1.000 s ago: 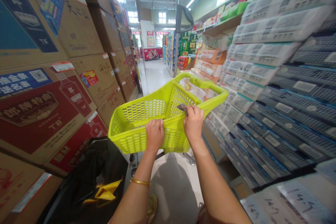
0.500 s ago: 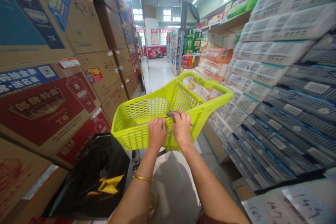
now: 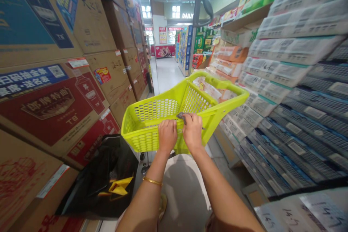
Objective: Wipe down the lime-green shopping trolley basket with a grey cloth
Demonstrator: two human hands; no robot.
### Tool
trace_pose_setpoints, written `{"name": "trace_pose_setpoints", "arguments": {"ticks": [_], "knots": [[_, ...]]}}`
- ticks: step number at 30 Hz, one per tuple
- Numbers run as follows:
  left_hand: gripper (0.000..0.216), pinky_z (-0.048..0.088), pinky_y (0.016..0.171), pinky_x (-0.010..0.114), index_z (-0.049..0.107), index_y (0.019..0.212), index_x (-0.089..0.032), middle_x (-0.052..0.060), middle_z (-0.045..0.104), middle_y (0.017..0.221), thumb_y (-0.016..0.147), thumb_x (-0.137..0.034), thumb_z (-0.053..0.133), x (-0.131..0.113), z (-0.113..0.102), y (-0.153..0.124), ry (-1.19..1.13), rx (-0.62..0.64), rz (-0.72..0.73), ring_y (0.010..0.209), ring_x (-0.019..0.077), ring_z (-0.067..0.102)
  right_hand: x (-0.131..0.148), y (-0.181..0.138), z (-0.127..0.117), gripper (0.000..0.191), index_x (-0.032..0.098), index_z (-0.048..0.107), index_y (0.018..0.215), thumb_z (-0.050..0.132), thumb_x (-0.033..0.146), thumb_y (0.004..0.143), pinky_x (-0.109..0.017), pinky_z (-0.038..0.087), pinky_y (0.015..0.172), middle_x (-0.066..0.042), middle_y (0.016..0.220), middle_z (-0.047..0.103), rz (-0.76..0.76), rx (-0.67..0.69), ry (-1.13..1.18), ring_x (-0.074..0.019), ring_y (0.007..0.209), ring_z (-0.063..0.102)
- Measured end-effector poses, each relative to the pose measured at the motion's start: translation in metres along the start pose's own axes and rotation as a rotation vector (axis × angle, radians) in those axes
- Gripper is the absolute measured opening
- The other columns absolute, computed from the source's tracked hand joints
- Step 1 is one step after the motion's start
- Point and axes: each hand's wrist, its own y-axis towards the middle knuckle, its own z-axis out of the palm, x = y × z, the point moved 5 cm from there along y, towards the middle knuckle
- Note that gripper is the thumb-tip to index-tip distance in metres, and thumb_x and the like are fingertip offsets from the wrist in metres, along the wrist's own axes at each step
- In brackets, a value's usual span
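A lime-green plastic shopping cart (image 3: 141,141) with perforated walls stands in front of me, its side toward me and its handle at the right. My left hand (image 3: 167,136) is closed over the near rim of the basket, fingers curled inside. Just to the right, my right hand (image 3: 192,130) is closed around a crumpled grey cloth (image 3: 180,115) at the same rim. Part of the cloth is hidden under the fingers. Through the holes the cart's inside looks bare.
Stacked cardboard cartons (image 3: 92,25) wall the left side. A black bag (image 3: 89,195) with a yellow piece (image 3: 119,186) lies at their foot. White tissue packs (image 3: 293,49) and dark checked packs (image 3: 299,127) are piled at the right. A metal post (image 3: 196,36) rises beyond the cart.
The whole scene sits slightly farther right in view. Both hands keep nearly the same places on the cart's rim, and the grey cloth stays in my right hand.
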Motion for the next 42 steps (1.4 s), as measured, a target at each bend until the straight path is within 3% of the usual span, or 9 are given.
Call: {"name": "trace_pose_setpoints", "arguments": {"ticks": [4,7,12,18,26,32,36,42], "knots": [[0.028,0.036,0.069,0.032,0.056,0.078,-0.017,0.006,0.059,0.075,0.092,-0.024,0.033,0.000,-0.002,0.000,0.004,0.026,0.026,0.076,0.0195,0.051,0.019,-0.008,0.013,0.026,0.018,0.062,0.099,0.044,0.011,0.081,-0.032,0.035,0.080,-0.008,0.099,0.058,-0.030,0.062,0.028,-0.0200,0.089,0.044],[0.026,0.037,0.071,0.031,0.057,0.087,-0.016,0.006,0.060,0.081,0.091,-0.022,0.032,-0.001,-0.006,-0.003,-0.009,0.056,0.091,0.079,0.0192,0.052,0.019,-0.006,0.013,0.029,0.019,0.062,0.100,0.044,0.009,0.080,-0.032,0.035,0.080,-0.008,0.099,0.057,-0.037,0.097,0.005,-0.0202,0.089,0.043],[0.029,0.036,0.082,0.035,0.056,0.105,-0.014,0.010,0.062,0.097,0.092,-0.023,0.032,0.018,-0.020,-0.007,0.068,-0.034,0.031,0.092,0.0215,0.052,0.008,0.002,-0.001,0.034,0.020,0.061,0.103,0.043,0.006,0.077,-0.032,0.035,0.079,-0.007,0.098,0.057,-0.034,0.097,-0.033,-0.0205,0.088,0.043],[0.032,0.034,0.073,0.033,0.059,0.081,-0.018,0.007,0.061,0.078,0.093,-0.027,0.030,0.035,-0.020,-0.010,0.149,0.081,-0.039,0.079,0.0205,0.052,-0.012,0.008,-0.017,0.032,0.018,0.061,0.101,0.044,0.008,0.076,-0.033,0.035,0.078,-0.009,0.099,0.057,0.073,-0.025,-0.143,-0.0224,0.089,0.043],[0.031,0.032,0.071,0.033,0.056,0.078,-0.017,0.007,0.059,0.076,0.093,-0.026,0.030,0.028,-0.016,-0.009,0.165,0.079,-0.057,0.078,0.0204,0.051,0.025,-0.008,0.015,0.030,0.019,0.062,0.100,0.044,0.009,0.078,-0.032,0.034,0.078,-0.008,0.100,0.057,0.007,0.109,-0.094,-0.0212,0.087,0.043],[0.032,0.031,0.070,0.032,0.055,0.077,-0.018,0.006,0.058,0.075,0.093,-0.026,0.029,0.031,-0.016,-0.009,0.163,0.076,-0.032,0.077,0.0196,0.050,0.039,-0.014,0.023,0.032,0.022,0.061,0.103,0.043,0.010,0.080,-0.030,0.034,0.080,-0.006,0.101,0.057,-0.076,0.178,-0.037,-0.0196,0.089,0.044],[0.033,0.032,0.071,0.032,0.055,0.079,-0.018,0.006,0.057,0.076,0.094,-0.028,0.027,0.032,-0.016,-0.009,0.153,0.084,-0.009,0.078,0.0194,0.050,0.025,-0.006,0.013,0.034,0.023,0.060,0.104,0.043,0.008,0.078,-0.030,0.034,0.078,-0.006,0.097,0.057,-0.086,0.181,-0.097,-0.0196,0.087,0.044],[0.035,0.032,0.071,0.033,0.056,0.079,-0.018,0.007,0.058,0.077,0.094,-0.029,0.026,0.032,-0.016,-0.009,0.137,0.076,-0.008,0.078,0.0203,0.050,-0.020,0.009,-0.015,0.032,0.018,0.062,0.100,0.042,0.009,0.077,-0.033,0.035,0.077,-0.009,0.092,0.053,0.081,-0.073,-0.143,-0.0218,0.086,0.044]]}}
